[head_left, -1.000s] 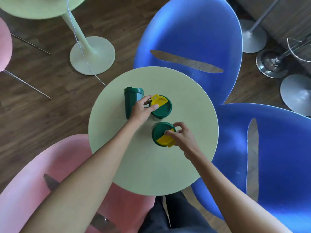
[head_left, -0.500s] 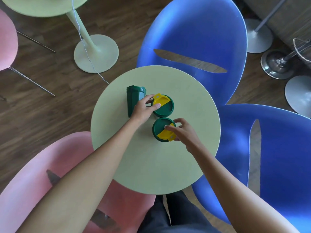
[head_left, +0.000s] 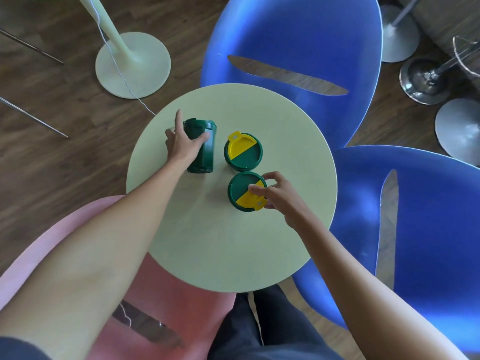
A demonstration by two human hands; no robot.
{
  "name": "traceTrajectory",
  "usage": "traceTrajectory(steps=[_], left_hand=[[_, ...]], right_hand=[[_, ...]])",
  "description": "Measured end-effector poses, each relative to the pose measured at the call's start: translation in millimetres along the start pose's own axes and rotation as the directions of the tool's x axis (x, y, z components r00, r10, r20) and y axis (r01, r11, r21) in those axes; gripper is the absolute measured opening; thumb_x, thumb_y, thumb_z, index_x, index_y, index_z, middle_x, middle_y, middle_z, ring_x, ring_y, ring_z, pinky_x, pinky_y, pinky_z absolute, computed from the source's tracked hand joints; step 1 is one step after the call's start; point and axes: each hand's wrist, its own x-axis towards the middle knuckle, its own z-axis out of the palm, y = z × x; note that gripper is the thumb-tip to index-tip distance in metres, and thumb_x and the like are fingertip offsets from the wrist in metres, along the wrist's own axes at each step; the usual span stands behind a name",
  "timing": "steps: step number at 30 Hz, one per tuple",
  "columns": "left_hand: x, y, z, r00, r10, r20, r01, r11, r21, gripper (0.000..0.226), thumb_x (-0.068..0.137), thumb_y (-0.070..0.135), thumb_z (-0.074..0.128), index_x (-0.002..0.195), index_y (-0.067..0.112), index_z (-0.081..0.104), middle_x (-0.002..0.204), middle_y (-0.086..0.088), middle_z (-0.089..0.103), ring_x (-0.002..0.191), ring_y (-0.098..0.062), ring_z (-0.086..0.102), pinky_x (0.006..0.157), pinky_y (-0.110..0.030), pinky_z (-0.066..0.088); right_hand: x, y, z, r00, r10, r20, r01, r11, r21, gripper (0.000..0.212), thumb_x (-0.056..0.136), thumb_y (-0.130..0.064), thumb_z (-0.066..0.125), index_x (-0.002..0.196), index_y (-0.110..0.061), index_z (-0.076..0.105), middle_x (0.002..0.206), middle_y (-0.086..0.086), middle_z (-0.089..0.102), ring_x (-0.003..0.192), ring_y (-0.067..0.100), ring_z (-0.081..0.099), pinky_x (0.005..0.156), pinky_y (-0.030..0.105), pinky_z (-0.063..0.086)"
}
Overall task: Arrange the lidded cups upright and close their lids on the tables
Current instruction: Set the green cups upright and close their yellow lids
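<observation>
Three dark green cups stand or lie on a round pale green table [head_left: 285, 237]. One green cup [head_left: 205, 154] lies on its side at the left, its lid end pointing away from me. My left hand [head_left: 181, 144] rests over it, fingers spread around its body. A second cup [head_left: 244, 152] stands upright in the middle, its yellow flap lying flat. The third cup [head_left: 242, 192] stands upright nearer me. My right hand [head_left: 275, 196] has its fingertips on this cup's yellow flap and rim.
Two blue shell chairs [head_left: 298, 40] [head_left: 428, 229] stand behind and right of the table, a pink chair [head_left: 65, 229] at the near left. Another table's pale pedestal base [head_left: 132, 64] with a thin cable is on the wooden floor, and metal stool bases [head_left: 426, 79] are at the far right.
My left hand has left the middle upright cup and moved left onto the lying cup. My right hand stays on the nearer cup's yellow flap.
</observation>
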Motion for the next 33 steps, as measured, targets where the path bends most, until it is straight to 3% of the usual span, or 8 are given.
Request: traceTrajectory(steps=[4,8,11,14,21,26,29,33], left_hand=[[9.4,-1.5,3.3,0.999,-0.009,0.05,0.01,1.0,-0.007,0.094,0.078,0.04,0.075,0.154,0.031,0.02,0.148,-0.015,0.041,0.134,-0.035,0.041,0.108,-0.045,0.037],[4.1,-3.6,0.5,0.999,0.028,-0.037,-0.03,0.998,-0.059,0.081,0.064,0.038,0.08,0.136,0.028,0.042,0.132,-0.004,0.06,0.121,-0.031,0.054,0.099,-0.041,0.048],[-14.9,-6.7,-4.2,0.988,0.085,-0.126,-0.098,0.99,-0.104,0.07,0.062,0.034,0.082,0.123,0.029,0.046,0.121,0.001,0.065,0.111,-0.027,0.06,0.095,-0.039,0.05],[-41.1,-16.2,-9.3,0.968,0.18,-0.173,-0.198,0.976,-0.093,0.072,0.058,0.036,0.082,0.118,0.03,0.042,0.121,-0.003,0.062,0.111,-0.03,0.058,0.093,-0.044,0.05],[-94.4,-50.5,-6.9,0.914,0.349,-0.206,-0.356,0.935,0.007,0.077,0.059,0.013,0.088,0.119,0.005,0.04,0.115,-0.001,0.042,0.115,-0.029,0.045,0.098,-0.043,0.042],[-109.4,-65.6,-7.7,0.924,0.337,-0.184,-0.345,0.938,-0.015,0.08,0.061,0.019,0.091,0.12,0.002,0.041,0.117,-0.008,0.044,0.114,-0.019,0.042,0.096,-0.024,0.036],[-116.4,-65.6,-10.6,0.93,0.336,-0.147,-0.348,0.935,-0.071,0.068,0.073,0.034,0.084,0.12,0.007,0.044,0.117,-0.002,0.042,0.11,-0.009,0.038,0.09,-0.014,0.03],[-119.9,-66.7,-14.2,0.928,0.342,-0.146,-0.353,0.934,-0.057,0.039,0.089,0.042,0.06,0.111,0.012,0.044,0.113,-0.002,0.046,0.103,-0.009,0.042,0.087,-0.028,0.038]], right_hand=[[1.7,1.6,-0.8,1.0,0.003,0.0,-0.003,1.0,0.001,0.041,0.075,-0.039,0.079,0.107,-0.029,0.055,0.107,0.014,0.066,0.101,0.03,0.068,0.088,0.043,0.058],[1.2,2.8,0.5,1.0,-0.006,0.006,0.006,1.0,0.005,0.043,0.076,-0.038,0.078,0.11,-0.027,0.055,0.108,0.016,0.066,0.102,0.031,0.067,0.086,0.041,0.057],[-0.3,2.8,1.2,1.0,-0.012,0.011,0.012,1.0,0.013,0.047,0.076,-0.038,0.078,0.114,-0.026,0.054,0.109,0.015,0.065,0.102,0.03,0.067,0.084,0.039,0.057],[-2.1,1.5,1.3,1.0,-0.019,0.016,0.019,1.0,0.011,0.046,0.077,-0.037,0.078,0.115,-0.025,0.054,0.109,0.015,0.065,0.102,0.029,0.067,0.082,0.037,0.056],[-5.3,-1.3,3.3,0.999,-0.026,0.018,0.026,1.0,0.004,0.05,0.079,-0.037,0.077,0.12,-0.023,0.053,0.111,0.013,0.063,0.1,0.027,0.065,0.075,0.031,0.054],[-6.7,-2.7,6.2,0.999,-0.039,0.019,0.038,0.999,0.027,0.052,0.081,-0.035,0.075,0.125,-0.019,0.051,0.112,0.014,0.061,0.098,0.027,0.063,0.074,0.03,0.052],[-6.5,-3.6,7.5,0.999,-0.044,0.017,0.044,0.998,0.037,0.052,0.081,-0.035,0.076,0.124,-0.019,0.051,0.111,0.013,0.061,0.097,0.027,0.063,0.079,0.034,0.053],[-7.5,-2.7,8.4,0.999,-0.053,0.01,0.052,0.997,0.062,0.048,0.081,-0.034,0.075,0.121,-0.02,0.051,0.11,0.012,0.062,0.101,0.025,0.063,0.084,0.037,0.054]])
